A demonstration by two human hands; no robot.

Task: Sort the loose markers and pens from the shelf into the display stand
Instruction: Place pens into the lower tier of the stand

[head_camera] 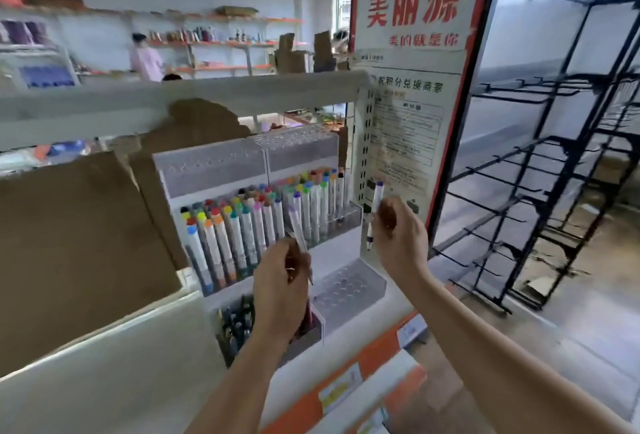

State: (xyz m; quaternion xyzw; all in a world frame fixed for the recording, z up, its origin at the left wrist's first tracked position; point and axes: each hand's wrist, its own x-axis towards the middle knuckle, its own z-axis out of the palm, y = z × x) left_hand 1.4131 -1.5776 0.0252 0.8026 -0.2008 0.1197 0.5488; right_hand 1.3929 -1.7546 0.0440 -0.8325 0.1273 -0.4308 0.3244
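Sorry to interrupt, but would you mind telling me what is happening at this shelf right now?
A person is filling a white tiered display stand with markers. The left hand holds a thin pale marker up to the crowded middle row of colour-capped markers. The right hand holds a white marker with a purple cap beside the stand. The clear perforated holder looks empty.

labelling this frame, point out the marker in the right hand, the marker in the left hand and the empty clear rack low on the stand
right-hand marker [377, 195]: head view, upper barrel.
left-hand marker [298, 227]: head view, mid barrel.
empty clear rack [349, 290]: head view, holed top.
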